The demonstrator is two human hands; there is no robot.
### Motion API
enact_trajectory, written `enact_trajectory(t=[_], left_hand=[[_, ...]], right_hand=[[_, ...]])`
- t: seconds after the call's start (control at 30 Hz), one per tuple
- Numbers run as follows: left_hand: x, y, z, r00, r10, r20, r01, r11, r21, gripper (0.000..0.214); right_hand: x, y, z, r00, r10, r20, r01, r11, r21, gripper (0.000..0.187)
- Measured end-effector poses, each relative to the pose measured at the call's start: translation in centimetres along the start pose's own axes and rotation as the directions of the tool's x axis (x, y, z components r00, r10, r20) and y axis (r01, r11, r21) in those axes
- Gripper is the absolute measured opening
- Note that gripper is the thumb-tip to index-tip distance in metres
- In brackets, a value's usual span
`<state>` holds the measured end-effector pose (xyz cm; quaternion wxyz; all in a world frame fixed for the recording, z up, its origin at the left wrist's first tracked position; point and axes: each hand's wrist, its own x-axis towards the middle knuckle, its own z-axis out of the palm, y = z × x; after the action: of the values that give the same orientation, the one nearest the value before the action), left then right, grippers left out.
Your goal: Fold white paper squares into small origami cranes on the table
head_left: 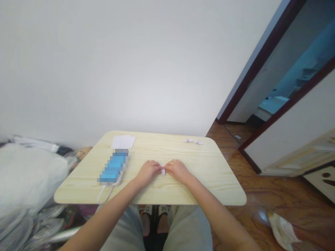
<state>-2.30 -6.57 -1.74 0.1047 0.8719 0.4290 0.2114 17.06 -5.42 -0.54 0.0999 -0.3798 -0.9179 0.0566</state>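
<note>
Where left hand [148,171] and right hand [178,170] meet, small folded paper [163,170] sits pinched by both, long axis pointing away from the wrists.

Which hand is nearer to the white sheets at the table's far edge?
Left. The left hand is just right of and in front of the white sheets; the right hand is farther right.

Plain white wall [131,69]; pale wood table [209,181]; reddish floor [274,198] (glossy); dark-framed doorway [285,94] right.
</note>
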Motion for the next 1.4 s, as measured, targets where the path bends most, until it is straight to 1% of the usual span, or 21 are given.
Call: enact_trajectory(t=[0.1, 0.2, 0.33, 0.43, 0.53, 0.6, 0.73, 0.9, 0.97, 1.1, 1.23, 1.4], left_hand=[[0.0, -0.2, 0.3, 0.999, -0.013, -0.030, 0.013, 1.000, 0.000, 0.022], [0.0, -0.3, 0.6, 0.997, -0.040, -0.070, 0.038, 0.999, -0.035, 0.021], [0.1, 0.0, 1.1, 0.979, -0.152, -0.134, 0.138, 0.984, -0.109, 0.020], [0.2, 0.4, 1.4, 0.955, -0.236, -0.181, 0.211, 0.967, -0.145, 0.019], [0.4, 0.6, 1.5, 0.937, -0.290, -0.195, 0.261, 0.952, -0.162, 0.019], [0.4, 0.7, 1.5, 0.927, -0.317, -0.199, 0.290, 0.945, -0.154, 0.018], [0.4, 1.1, 1.6, 0.916, -0.350, -0.198, 0.328, 0.935, -0.136, 0.016], [0.5, 1.5, 1.6, 0.898, -0.394, -0.195, 0.381, 0.919, -0.106, 0.011], [0.5, 1.6, 1.4, 0.902, -0.386, -0.193, 0.374, 0.922, -0.098, 0.012], [0.4, 1.4, 1.0, 0.934, -0.321, -0.154, 0.312, 0.947, -0.080, 0.009], [0.4, 1.2, 1.2, 0.953, -0.274, -0.131, 0.268, 0.961, -0.062, 0.014], [0.3, 0.6, 1.7, 0.983, -0.165, -0.084, 0.160, 0.985, -0.063, 0.022]], right_hand=[[0.2, 0.2, 0.2, 1.000, -0.001, 0.006, 0.001, 1.000, -0.007, 0.020], [0.0, 0.3, 0.2, 1.000, -0.011, -0.006, 0.012, 1.000, 0.028, 0.020], [-0.2, 0.4, 0.4, 0.999, -0.002, -0.049, 0.007, 0.995, 0.101, 0.020], [0.0, 0.3, 0.8, 0.993, 0.075, -0.094, -0.061, 0.988, 0.145, 0.016], [0.4, -0.1, 1.3, 0.977, 0.174, -0.124, -0.147, 0.969, 0.197, 0.014], [0.6, -0.3, 1.6, 0.960, 0.245, -0.136, -0.212, 0.952, 0.219, 0.014], [1.0, -0.6, 2.0, 0.910, 0.390, -0.139, -0.353, 0.907, 0.231, 0.012], [1.3, -0.9, 2.0, 0.868, 0.475, -0.143, -0.440, 0.871, 0.220, 0.011], [1.4, -1.2, 1.9, 0.857, 0.497, -0.138, -0.465, 0.860, 0.211, 0.011], [1.5, -1.6, 1.7, 0.837, 0.534, -0.120, -0.507, 0.839, 0.199, 0.011], [1.4, -1.7, 2.0, 0.819, 0.555, -0.145, -0.521, 0.825, 0.217, 0.010], [1.4, -1.7, 2.4, 0.819, 0.551, -0.160, -0.512, 0.828, 0.228, 0.007]])
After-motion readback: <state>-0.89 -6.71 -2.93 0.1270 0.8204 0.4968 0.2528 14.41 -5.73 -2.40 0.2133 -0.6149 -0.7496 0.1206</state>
